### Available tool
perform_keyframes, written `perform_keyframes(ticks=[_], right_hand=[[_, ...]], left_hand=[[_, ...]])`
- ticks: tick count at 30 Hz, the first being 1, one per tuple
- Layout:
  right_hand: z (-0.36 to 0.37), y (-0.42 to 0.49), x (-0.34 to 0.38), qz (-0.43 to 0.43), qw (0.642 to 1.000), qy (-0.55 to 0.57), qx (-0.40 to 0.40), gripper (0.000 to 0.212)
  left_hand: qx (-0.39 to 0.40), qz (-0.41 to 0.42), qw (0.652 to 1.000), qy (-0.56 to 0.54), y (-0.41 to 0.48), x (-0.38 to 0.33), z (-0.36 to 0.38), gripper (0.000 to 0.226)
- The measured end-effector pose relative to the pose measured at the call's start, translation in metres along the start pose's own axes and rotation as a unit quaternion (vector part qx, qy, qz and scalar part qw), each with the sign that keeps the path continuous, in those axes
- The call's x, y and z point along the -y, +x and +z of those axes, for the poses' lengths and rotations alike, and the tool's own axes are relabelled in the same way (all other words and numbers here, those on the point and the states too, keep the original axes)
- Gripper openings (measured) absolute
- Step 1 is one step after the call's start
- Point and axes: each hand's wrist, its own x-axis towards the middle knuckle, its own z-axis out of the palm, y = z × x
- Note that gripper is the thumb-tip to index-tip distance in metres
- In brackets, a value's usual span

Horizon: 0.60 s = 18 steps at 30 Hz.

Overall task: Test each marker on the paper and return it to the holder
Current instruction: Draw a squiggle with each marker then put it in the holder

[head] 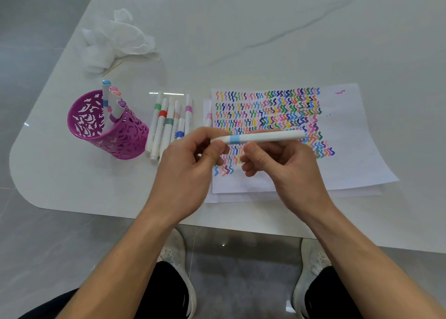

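Observation:
A white marker with a light blue band [265,137] lies level above the paper, held at both ends. My left hand [190,164] pinches its left end, and my right hand [284,166] grips the barrel just right of the band. The paper [347,135] is covered with rows of coloured squiggles. A magenta cut-out holder [120,137] stands at the left with three markers [112,101] upright in it. Several more white markers [169,123] lie side by side on the table between the holder and the paper.
Crumpled white tissue [115,38] lies at the back left, with a thin wooden stick [113,67] beside it. The white table's rounded edge [72,209] runs close below my hands. My white shoes [173,251] show on the floor underneath.

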Motion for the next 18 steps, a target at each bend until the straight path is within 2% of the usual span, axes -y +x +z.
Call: perform_keyframes(ticks=[3,10,18], right_hand=[[-0.002,0.003,-0.001,0.000,1.000,0.003,-0.030,0.032],[-0.007,0.008,-0.002,-0.016,0.996,0.009,-0.088,0.020],[-0.002,0.004,-0.004,-0.019,0.997,-0.011,-0.077,0.013]], left_hand=[[-0.075,0.006,0.997,-0.022,0.004,0.001,-0.013,0.015],[-0.232,0.053,0.969,-0.067,0.007,-0.008,-0.047,0.010],[-0.361,0.187,0.913,-0.044,-0.001,-0.014,-0.063,0.007]])
